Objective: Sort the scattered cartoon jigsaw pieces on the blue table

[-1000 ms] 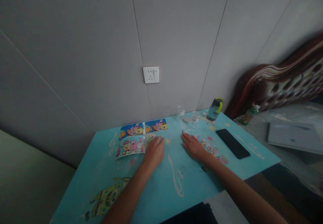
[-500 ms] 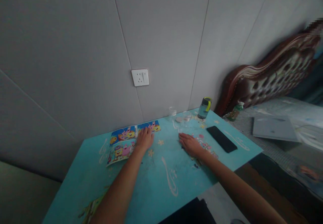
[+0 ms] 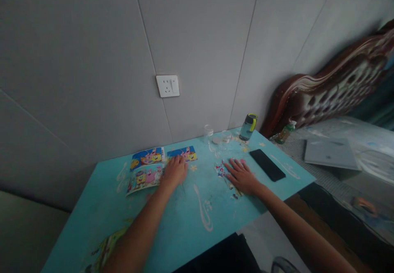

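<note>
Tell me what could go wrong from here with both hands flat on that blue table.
The left hand lies against the edge of the colourful cartoon picture sheets; a sliding palm could crease or shift them.
The right hand lies flat beside the flat black phone near the blue table's right edge; a sideways sweep might push it off.
Small clear glasses stand beyond the fingers; a forward reach could tip them.

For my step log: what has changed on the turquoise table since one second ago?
The left hand slid forward up to the colourful cartoon picture cards; the right hand slid right toward the flat black phone. Nothing was grasped. Cards and phone stayed.
</note>
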`<state>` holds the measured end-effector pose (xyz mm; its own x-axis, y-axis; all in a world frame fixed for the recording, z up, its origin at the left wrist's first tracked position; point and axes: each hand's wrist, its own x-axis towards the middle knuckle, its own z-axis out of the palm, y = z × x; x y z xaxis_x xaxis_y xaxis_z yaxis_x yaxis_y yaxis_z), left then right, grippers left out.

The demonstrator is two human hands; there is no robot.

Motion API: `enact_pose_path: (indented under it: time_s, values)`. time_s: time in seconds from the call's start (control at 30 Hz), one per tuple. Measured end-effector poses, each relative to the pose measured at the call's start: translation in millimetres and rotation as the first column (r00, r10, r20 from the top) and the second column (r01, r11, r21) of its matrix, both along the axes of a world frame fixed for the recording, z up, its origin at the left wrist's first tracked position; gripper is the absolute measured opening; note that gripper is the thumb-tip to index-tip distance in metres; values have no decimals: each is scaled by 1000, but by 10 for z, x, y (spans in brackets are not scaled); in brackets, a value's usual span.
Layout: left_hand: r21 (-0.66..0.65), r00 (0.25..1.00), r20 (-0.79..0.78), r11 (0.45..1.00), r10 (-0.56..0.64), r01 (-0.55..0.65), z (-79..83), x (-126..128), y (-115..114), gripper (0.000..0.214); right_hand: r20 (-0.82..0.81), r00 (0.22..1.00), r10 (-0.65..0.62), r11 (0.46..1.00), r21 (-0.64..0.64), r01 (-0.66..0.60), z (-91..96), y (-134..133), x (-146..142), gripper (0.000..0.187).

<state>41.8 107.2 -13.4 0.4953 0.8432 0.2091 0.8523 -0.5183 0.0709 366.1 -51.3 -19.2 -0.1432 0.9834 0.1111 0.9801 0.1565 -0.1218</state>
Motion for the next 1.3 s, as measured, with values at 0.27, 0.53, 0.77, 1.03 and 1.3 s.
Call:
enact_pose_path:
  time_s: [0.27,0.53,0.77,1.03,1.3]
  values:
    - [8,1000,0,1000,-17,17,103,-62,-913,37,9,1000,-8,998,57,7,50,176,79,47]
    - [-67,1000,-24,998,-7,6,197,-449,-1673,44,-75,965,252,967,62,-248,420,311,-635,36]
    - [-63,998,-64,998,15,-19,417,-308,-1440,18,-153,906,395,917,-4,-400,381,652,-1413,45]
    - [-40,987,123,993,-108,113,193,-260,-1188,32,-257,920,295,954,32,-297,162,609,-1428,36]
    - [-117,969,208,980,-132,158,123,-307,-1203,33,-468,844,261,956,6,-292,133,632,-1472,18]
